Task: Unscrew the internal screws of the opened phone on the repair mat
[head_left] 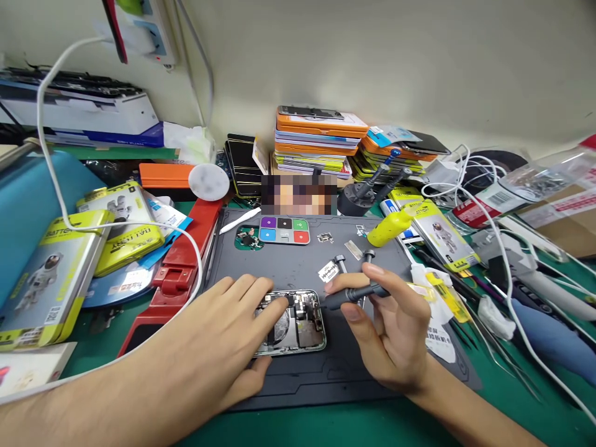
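An opened smartphone (310, 335) lies on the dark work mat (288, 385), its inner parts and metal frame showing. My left hand (233, 335) grips its left part, fingers across the top and thumb by the near edge, hiding that end. A dark screwdriver (351, 297) is held between the thumb and fingers of my right hand (395, 329). Its tip points left at the phone's right end; whether it touches a screw I cannot tell. Just beyond the screwdriver lie a razor blade (328, 272) and further screwdrivers, partly hidden by my right hand.
Behind the phone are a colourful compartment tray (285, 230), a small circuit board (249, 238) and a white pen-like tool (241, 220). A yellow bottle (390, 227) stands tilted at right, near tweezers (505, 357). Battery boxes (60, 279) and a white cable (198, 248) crowd the left.
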Tool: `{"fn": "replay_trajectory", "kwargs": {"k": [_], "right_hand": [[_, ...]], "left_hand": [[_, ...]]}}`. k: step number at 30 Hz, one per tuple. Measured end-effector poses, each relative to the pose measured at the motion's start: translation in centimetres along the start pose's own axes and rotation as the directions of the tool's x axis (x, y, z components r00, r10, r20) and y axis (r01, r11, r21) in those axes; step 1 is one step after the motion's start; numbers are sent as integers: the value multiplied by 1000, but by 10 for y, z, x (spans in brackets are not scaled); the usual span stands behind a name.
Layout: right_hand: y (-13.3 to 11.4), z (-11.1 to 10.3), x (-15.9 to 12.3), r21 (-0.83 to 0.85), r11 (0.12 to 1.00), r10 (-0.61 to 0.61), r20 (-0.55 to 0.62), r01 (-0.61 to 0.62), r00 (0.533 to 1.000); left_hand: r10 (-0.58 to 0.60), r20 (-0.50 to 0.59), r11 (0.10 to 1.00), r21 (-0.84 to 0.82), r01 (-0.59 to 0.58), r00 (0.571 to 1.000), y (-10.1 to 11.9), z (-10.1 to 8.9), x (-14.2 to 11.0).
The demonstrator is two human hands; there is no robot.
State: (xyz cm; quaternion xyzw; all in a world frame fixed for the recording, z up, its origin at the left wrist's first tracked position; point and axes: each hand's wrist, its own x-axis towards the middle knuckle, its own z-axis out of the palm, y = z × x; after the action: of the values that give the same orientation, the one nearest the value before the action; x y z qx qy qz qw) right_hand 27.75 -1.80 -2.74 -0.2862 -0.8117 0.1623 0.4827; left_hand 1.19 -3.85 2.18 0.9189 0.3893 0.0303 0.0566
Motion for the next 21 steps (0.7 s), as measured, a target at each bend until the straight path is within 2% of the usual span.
{"fn": "replay_trajectory", "kwargs": {"k": [3,9,15,21], "right_hand": [[-1,1,0,6,1000,0,-8,0,1000],[-3,1,1,-9,1000,15,-7,-15,1000],[-4,0,5,-36,997,-63,101,67,993],[-3,6,1,-41,998,-42,108,47,993]], "left_hand": [[-26,-24,999,-46,25,999,0,1,0],[-21,-79,1000,4,22,997,2,18,6],[24,-141,994,-101,-38,990,-2,31,11],[58,-109,991,-114,-70,992,-6,30,14]]}}
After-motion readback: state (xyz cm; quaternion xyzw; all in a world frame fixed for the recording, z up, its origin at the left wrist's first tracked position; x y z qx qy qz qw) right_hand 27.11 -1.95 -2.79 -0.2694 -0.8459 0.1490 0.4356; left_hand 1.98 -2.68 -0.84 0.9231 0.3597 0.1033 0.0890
